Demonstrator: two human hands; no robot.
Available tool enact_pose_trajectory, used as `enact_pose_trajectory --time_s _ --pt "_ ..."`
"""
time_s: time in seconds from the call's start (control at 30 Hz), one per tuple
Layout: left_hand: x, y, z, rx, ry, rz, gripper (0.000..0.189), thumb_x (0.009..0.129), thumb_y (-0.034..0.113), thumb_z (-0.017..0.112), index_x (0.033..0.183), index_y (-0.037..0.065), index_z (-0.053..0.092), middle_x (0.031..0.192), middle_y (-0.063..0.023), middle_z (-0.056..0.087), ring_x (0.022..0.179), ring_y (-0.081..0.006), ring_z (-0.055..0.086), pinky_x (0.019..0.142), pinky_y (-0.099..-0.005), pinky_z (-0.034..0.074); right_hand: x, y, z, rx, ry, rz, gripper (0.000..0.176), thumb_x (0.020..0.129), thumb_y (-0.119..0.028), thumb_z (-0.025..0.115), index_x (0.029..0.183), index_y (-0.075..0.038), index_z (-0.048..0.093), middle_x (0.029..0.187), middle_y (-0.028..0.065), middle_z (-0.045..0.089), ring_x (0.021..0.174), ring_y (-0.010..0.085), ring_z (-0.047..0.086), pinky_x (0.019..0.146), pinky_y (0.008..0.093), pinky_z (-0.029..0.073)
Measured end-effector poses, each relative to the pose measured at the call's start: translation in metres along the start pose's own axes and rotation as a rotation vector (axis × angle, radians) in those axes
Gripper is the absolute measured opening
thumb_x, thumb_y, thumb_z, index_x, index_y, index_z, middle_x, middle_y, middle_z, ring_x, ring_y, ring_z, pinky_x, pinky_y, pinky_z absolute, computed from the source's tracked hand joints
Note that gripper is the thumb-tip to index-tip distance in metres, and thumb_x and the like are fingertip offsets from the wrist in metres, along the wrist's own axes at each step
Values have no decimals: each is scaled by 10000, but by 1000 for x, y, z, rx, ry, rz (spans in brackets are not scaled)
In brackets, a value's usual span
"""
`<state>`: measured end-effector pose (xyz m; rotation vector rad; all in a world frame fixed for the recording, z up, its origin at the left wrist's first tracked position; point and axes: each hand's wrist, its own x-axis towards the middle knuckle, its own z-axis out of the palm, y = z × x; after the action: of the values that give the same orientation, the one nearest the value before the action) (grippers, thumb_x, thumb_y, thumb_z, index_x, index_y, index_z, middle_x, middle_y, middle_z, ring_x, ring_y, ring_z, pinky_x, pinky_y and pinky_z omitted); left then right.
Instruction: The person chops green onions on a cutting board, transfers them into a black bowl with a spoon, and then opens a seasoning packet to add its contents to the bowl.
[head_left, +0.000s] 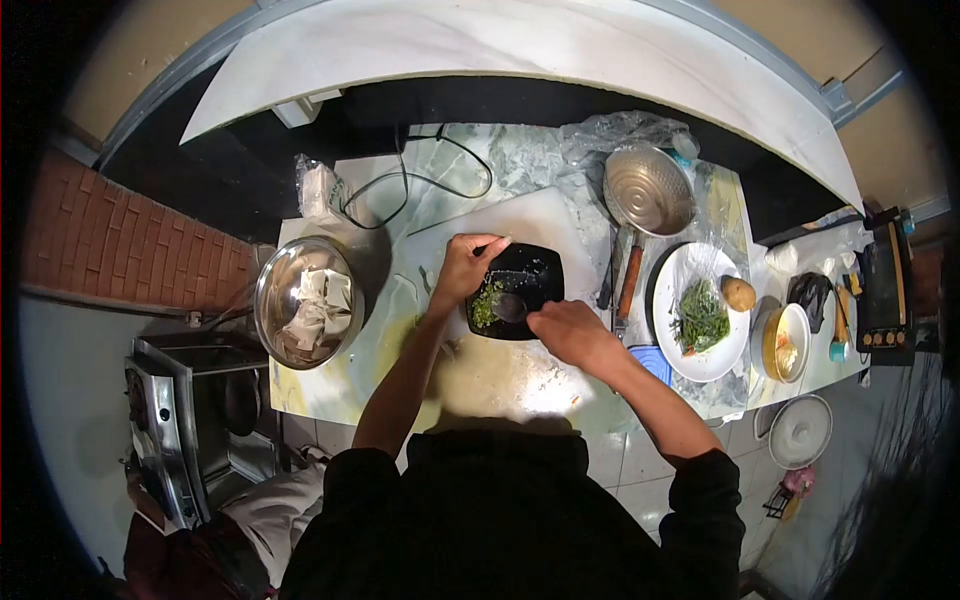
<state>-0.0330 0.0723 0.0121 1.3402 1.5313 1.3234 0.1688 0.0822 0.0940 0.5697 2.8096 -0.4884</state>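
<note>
A black square bowl (538, 268) sits in front of me, partly over a white cutting board (545, 212). My left hand (466, 270) grips its upper left rim, with fingers and thumb closed on the edge. Chopped green bits (486, 308) lie gathered in the bowl's lower left part, and small pale specks cling to its far side. My right hand (574, 332) is closed around the handle of a spoon (511, 307), whose head rests at the green bits. Most of the spoon's handle is hidden by my fingers.
On the left stands a metal bowl (262, 312) with pale wrapped pieces. To the right are a pan (648, 190) with a wooden handle, a white plate (708, 367) with cut greens, a potato (738, 294) and a yellow-white bowl (797, 325). A black cable (478, 165) curls behind.
</note>
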Motion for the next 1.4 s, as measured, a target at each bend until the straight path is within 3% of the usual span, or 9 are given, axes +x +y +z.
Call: enact_pose_trajectory --time_s 0.57,0.63,0.77,0.87,0.93,1.13,1.17,1.23,1.4 --pt "-1 -7 -1 -32 22 -52 263 872 200 622 900 -58 668 740 -48 673 666 -65 555 624 -243 469 10 -10 1 57 -5 41 128 793 -32 474 834 -14 594 831 191 621 824 347 632 691 425 511" --pt "-3 -5 1 -17 33 -64 263 871 201 623 902 -56 668 750 -57 680 669 -69 558 629 -249 471 4 -5 2 80 -74 103 135 782 -16 474 850 -10 591 838 200 619 826 358 629 696 434 508" --pt "-2 0 0 -26 33 -99 275 854 223 642 908 -44 673 795 -115 696 693 -85 580 669 -263 477 -5 6 14 190 85 221 134 777 -17 483 878 -19 571 877 198 594 867 368 596 744 448 480" --pt "-2 0 5 -11 27 -134 280 847 237 651 905 -36 676 776 -120 692 685 -89 584 666 -261 476 2 -1 10 193 25 258 135 801 -41 468 886 -14 569 887 198 585 874 370 587 757 444 475" --pt "-1 -4 6 31 89 -77 294 836 292 658 894 6 691 731 -128 677 539 -123 520 531 -280 434 8 -10 8 164 7 265 138 819 -54 453 876 -7 569 882 197 596 870 365 604 749 437 490" --pt "-2 -14 10 18 101 -79 261 825 279 662 867 25 706 768 -141 678 585 -213 565 598 -297 458 -8 -13 15 129 -77 266 151 807 -43 465 893 -9 584 901 204 603 901 360 608 777 433 495" --pt "-1 -18 10 13 95 -80 261 825 279 662 867 25 706 768 -141 678 585 -213 565 598 -297 458 -11 -11 15 146 -35 295 158 806 -41 463 897 -11 589 903 207 602 904 360 606 782 435 491" --pt "4 -19 10 60 89 33 285 838 261 659 891 -18 687 744 -136 680 595 -108 553 575 -279 454 -12 -11 8 197 -16 310 173 809 -41 452 906 -17 595 906 223 593 911 363 600 786 444 482" --pt "3 -8 8 11 73 -20 295 830 271 667 903 -14 692 761 -131 686 584 -99 535 540 -272 437 8 -14 10 165 -5 233 149 823 -68 447 870 -14 577 863 223 596 852 383 607 731 450 492"
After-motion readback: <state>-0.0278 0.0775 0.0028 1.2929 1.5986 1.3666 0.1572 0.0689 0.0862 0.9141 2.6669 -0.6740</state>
